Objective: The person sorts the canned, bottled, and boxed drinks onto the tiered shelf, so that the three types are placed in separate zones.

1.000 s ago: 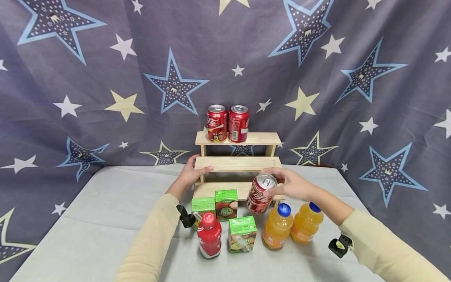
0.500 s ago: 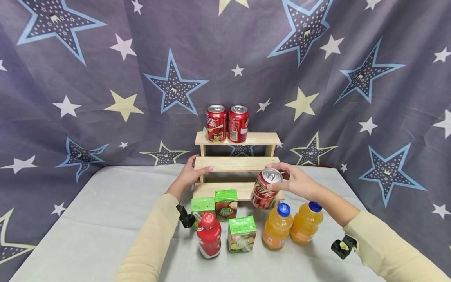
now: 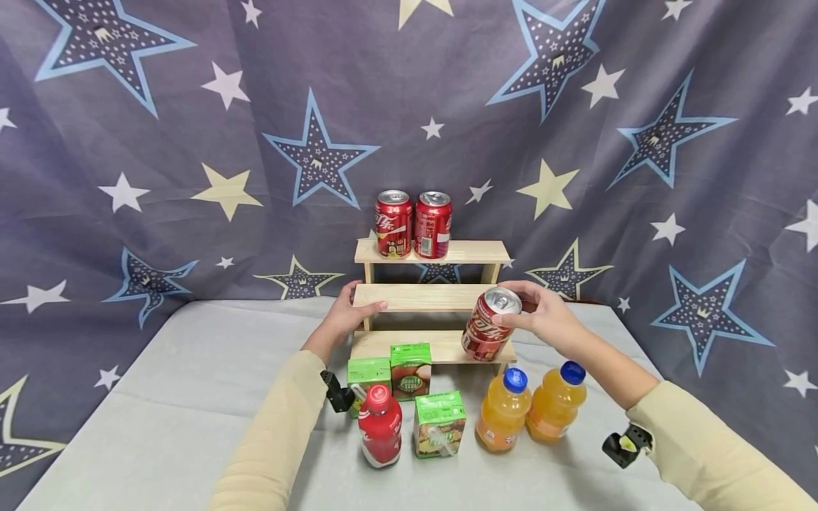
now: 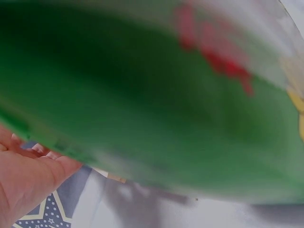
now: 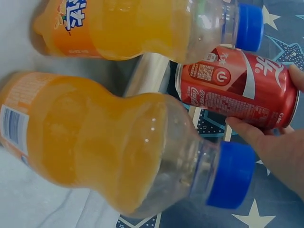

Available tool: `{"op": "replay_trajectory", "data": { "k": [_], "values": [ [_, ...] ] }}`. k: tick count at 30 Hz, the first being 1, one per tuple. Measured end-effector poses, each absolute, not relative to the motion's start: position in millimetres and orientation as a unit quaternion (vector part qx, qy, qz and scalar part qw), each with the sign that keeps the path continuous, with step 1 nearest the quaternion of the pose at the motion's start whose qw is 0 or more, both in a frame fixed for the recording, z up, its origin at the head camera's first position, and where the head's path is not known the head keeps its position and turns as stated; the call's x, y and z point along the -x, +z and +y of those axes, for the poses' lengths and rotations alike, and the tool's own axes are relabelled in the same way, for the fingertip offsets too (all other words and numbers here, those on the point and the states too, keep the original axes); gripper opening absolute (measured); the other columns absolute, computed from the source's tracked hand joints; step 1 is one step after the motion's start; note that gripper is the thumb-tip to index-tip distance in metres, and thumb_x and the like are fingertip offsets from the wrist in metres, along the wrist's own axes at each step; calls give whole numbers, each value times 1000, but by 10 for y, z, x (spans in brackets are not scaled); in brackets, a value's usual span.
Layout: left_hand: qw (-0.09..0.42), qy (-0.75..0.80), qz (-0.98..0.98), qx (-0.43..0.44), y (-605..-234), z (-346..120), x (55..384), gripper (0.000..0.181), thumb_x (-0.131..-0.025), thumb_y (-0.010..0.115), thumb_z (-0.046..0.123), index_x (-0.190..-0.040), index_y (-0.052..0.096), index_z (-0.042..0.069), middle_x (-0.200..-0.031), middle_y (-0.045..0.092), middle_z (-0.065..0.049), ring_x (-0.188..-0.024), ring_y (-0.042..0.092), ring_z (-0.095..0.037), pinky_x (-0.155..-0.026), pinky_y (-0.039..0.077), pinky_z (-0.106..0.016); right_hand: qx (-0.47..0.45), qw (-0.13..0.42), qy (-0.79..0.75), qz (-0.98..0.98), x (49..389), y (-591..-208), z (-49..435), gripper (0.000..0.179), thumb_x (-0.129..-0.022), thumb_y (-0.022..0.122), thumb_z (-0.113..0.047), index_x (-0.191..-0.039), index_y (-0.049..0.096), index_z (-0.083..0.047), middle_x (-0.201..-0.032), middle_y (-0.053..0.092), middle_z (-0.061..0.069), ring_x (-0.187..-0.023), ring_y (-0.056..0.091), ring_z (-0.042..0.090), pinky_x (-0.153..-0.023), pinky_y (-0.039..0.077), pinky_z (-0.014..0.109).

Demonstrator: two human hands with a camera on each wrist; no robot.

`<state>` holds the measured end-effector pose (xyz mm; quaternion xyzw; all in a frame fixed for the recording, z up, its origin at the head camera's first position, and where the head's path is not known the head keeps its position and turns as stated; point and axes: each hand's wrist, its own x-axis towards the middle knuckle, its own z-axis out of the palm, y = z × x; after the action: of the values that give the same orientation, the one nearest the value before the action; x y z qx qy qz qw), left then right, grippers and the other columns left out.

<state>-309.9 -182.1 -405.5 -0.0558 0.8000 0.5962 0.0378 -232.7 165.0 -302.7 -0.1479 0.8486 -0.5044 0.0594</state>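
My right hand [image 3: 546, 319] grips a red cola can [image 3: 487, 326] near its top, thumb in front and fingers behind. The can leans slightly and overlaps the right end of the lowest step in the head view. In the right wrist view the same can [image 5: 237, 88] shows its printed side. At the left end of the middle step, my left hand [image 3: 344, 312] holds the three-step wooden display shelf [image 3: 422, 297], its thumb lying along the board. Two more cola cans, one on the left [image 3: 393, 226] and one beside it [image 3: 433, 226], stand upright on the top step.
Before the shelf stand green juice boxes [image 3: 439, 426], a red bottle [image 3: 380, 429] and two orange soda bottles with blue caps [image 3: 503, 411]. One box fills much of the left wrist view. A starry cloth [image 3: 192, 142] hangs behind the grey-covered table [image 3: 160, 426].
My right hand has raised the cola can and carried it a little to the right, from before the lowest step up over its right end. The left hand stays on the shelf.
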Motion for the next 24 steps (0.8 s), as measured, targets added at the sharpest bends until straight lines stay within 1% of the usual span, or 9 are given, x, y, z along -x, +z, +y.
{"op": "replay_trajectory", "data": {
  "k": [5,11,18,24],
  "values": [
    [35,597,799,56,-4056,-1817,3110,93,-80,74,29,-149,14,14,-145,34,-20,-127,44,-35,-107,38,-45,136,37,-508,850,2341,-2980,1664,61,-81,73,-25,-133,47,-6,-125,56,16,-107,58,18,-84,51,22],
    [33,602,796,52,-4055,-1824,3113,93,-80,74,28,-149,14,13,-145,34,-21,-126,45,-35,-107,38,-45,121,17,-498,858,2370,-2937,1668,61,-82,72,-25,-134,46,-7,-127,55,15,-113,55,25,-88,49,26],
    [37,602,796,53,-4046,-1825,3097,92,-80,74,27,-149,14,15,-145,35,-20,-126,46,-34,-106,38,-44,104,11,-498,861,2401,-2897,1643,64,-83,72,-25,-137,43,-8,-128,55,16,-111,54,26,-88,49,26],
    [39,600,797,55,-4032,-1816,3088,92,-80,74,28,-149,15,15,-145,34,-20,-127,45,-35,-106,38,-45,98,4,-495,863,2433,-2844,1624,64,-82,72,-26,-137,44,-9,-128,55,16,-110,54,26,-88,49,31]
  ]
}}
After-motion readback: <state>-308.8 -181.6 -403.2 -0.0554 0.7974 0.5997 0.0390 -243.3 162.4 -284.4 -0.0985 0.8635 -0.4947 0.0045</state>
